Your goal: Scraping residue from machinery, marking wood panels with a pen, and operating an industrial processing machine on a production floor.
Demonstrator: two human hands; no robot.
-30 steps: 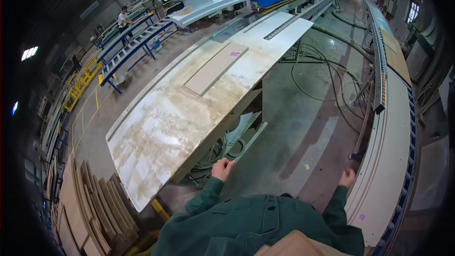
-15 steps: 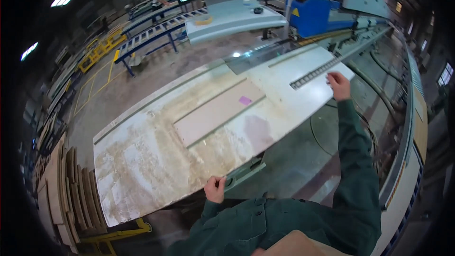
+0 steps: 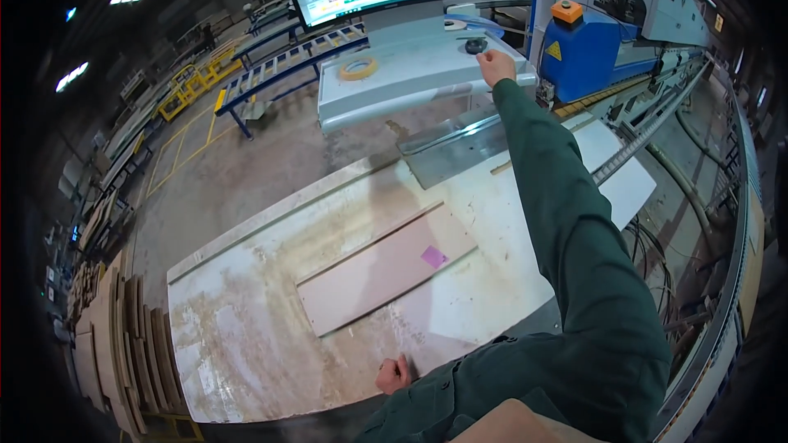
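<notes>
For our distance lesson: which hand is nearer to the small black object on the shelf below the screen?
Right. The right hand is close beside the black object; the left hand is well away, by the near edge of the white table.

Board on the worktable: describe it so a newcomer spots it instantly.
Start at the big white, brown-stained worktable in the middle of the head view. Beyond the left hand, a narrow, flat, pinkish-beige board lies slantwise on it. Unlike the stacked boards at lower left, it lies singly and carries a purple sticker near its right end.
</notes>
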